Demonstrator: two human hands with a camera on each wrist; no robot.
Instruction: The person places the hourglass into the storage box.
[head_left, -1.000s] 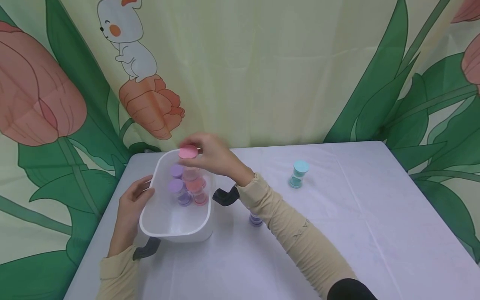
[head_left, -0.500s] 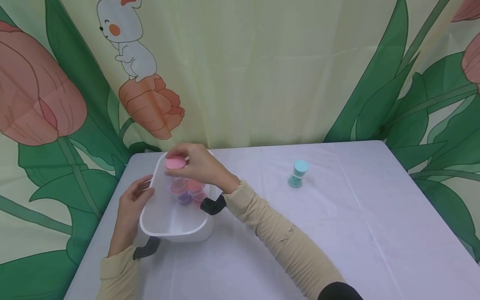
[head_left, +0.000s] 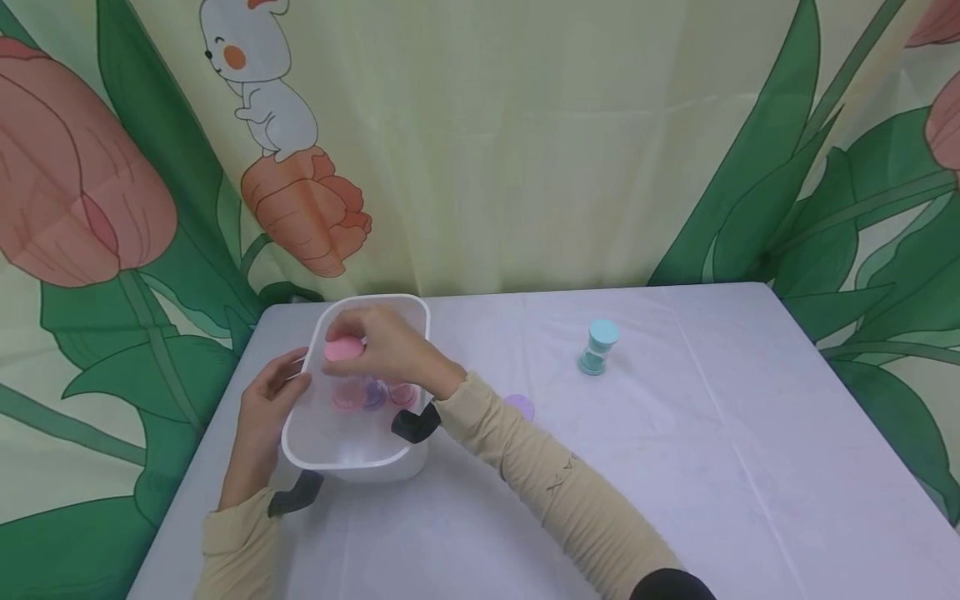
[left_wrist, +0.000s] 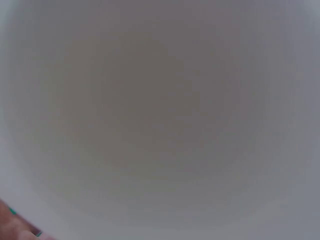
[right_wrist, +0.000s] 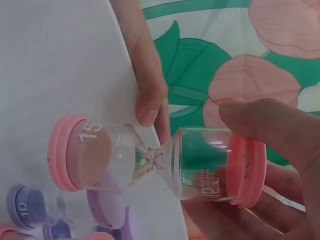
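A pink-capped sand timer (right_wrist: 155, 160) marked 15 is held in my right hand (head_left: 386, 346), thumb and fingers around its upper cap. In the head view it stands roughly upright inside the white bin (head_left: 352, 462), near the left wall. Below and beside it in the bin are a purple timer (head_left: 375, 393) and another pink timer (head_left: 402, 394), partly covered by my right hand. My left hand (head_left: 266, 408) rests against the outside of the bin's left rim, fingers loosely bent. The bin's pale wall (left_wrist: 160, 120) fills most of the left wrist view.
A teal sand timer (head_left: 598, 347) stands on the white-covered table (head_left: 675, 467), right of the bin. A purple timer's lid (head_left: 520, 407) shows behind my right sleeve, the rest hidden. A printed curtain (head_left: 525, 150) hangs along the table's back edge.
My right hand has carried the pink sand timer leftward and lowered it into the bin. My left hand has stayed at the bin's rim.
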